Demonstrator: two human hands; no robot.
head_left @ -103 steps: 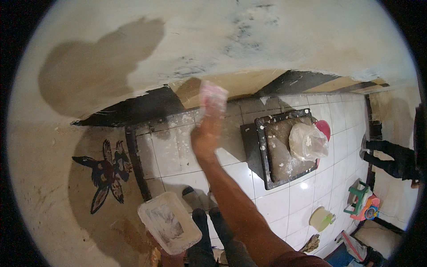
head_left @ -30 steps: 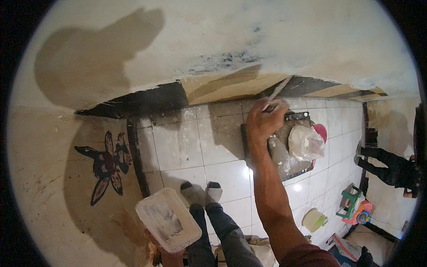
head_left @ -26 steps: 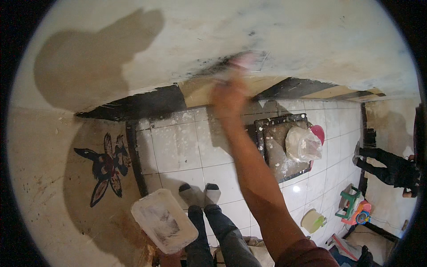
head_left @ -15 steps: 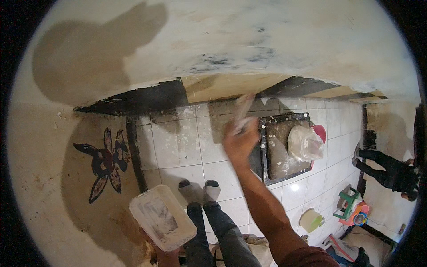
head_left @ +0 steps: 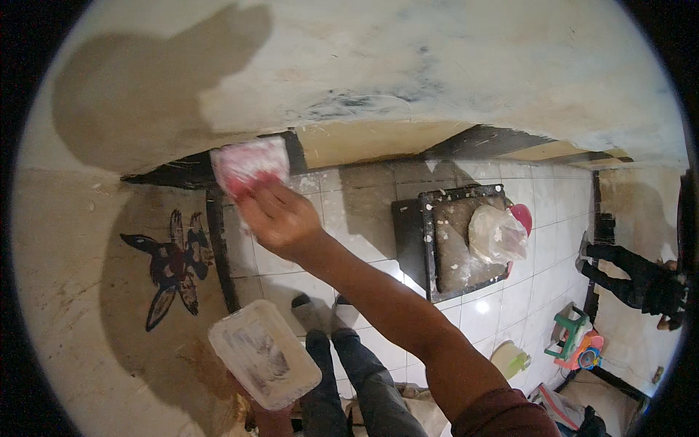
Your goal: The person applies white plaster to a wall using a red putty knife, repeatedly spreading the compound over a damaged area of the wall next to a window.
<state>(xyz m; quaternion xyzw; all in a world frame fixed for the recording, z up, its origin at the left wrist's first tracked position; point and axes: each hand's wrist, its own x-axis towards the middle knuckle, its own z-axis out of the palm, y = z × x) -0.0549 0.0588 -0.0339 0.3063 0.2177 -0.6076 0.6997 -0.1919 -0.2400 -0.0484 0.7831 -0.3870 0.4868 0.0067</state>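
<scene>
My right hand (head_left: 280, 218) is closed on a flat putty spreader (head_left: 251, 156), a squarish pink blade smeared with white and somewhat blurred. The blade is raised before the lower wall, in front of a black painted band (head_left: 186, 169); I cannot tell whether it touches. At lower left, my left hand (head_left: 273, 421) holds up a shallow, whitish plastic tub (head_left: 309, 375), its fingers mostly hidden under it. Pale, greyish residue coats the tub's inside. Above, the cream wall (head_left: 408, 65) carries whitish filler and dark smudges.
A black-edged, paint-spotted stand (head_left: 451, 273) bears a plastic bag (head_left: 495, 233) beside a pink item (head_left: 521, 215). Further right are a pale bucket (head_left: 506, 360), a green stool (head_left: 570, 328) and another person (head_left: 626, 273). White spots mark the tiled floor (head_left: 357, 229).
My right hand has swept left with the spreader, from beside the stand to before the black band. The spreader's broad face now shows. My left hand and the tub have barely moved.
</scene>
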